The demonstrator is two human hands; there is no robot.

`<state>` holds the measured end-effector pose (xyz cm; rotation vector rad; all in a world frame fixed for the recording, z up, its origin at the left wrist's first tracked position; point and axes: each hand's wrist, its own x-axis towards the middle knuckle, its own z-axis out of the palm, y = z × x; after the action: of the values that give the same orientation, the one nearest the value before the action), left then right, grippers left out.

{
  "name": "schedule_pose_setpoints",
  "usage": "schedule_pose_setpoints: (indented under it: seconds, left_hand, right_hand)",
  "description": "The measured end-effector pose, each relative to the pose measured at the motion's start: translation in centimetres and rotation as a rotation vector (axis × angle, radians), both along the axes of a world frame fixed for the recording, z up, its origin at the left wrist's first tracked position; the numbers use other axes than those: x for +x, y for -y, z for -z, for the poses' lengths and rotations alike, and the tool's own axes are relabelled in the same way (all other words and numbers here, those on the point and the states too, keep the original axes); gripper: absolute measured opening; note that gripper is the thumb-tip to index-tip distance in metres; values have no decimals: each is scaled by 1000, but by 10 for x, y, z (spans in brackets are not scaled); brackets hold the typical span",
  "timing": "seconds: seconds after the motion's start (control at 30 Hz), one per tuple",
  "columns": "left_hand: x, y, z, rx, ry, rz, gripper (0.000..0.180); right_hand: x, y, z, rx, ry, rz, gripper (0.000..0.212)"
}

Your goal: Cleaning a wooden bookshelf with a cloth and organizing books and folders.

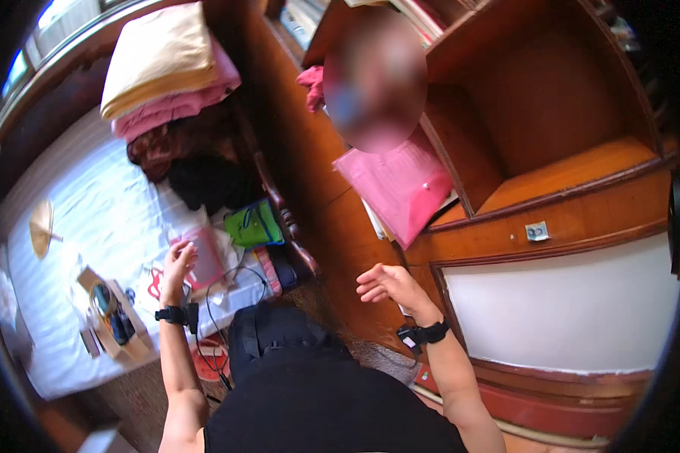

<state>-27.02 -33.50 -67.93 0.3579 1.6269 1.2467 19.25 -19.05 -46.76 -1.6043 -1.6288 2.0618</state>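
Pink rectangular plastic-looking case [208,260] lies on the white-sheeted wooden bed [83,189]; left hand [179,264], loosely bent, seems empty near it; right hand [393,287], released, is right of the bed; gripping opposite edges would be steadiest.

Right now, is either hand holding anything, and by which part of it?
Nothing is held: the left hand and the right hand both look empty.

Left hand [177,264] hovers, gently bent — right hand [395,288] likewise.
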Motion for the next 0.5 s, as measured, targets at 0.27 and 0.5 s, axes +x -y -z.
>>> schedule_pose_setpoints:
  seconds: [0.27,0.5]
  left_hand:
    - [116,-188,-130,287,238,618,55]
    - [171,-262,-166,398,-26,748,36]
  right_hand:
    - [9,-10,-4,98,-285,739,74]
    - [-24,-23,-5,420,-125,871,18]
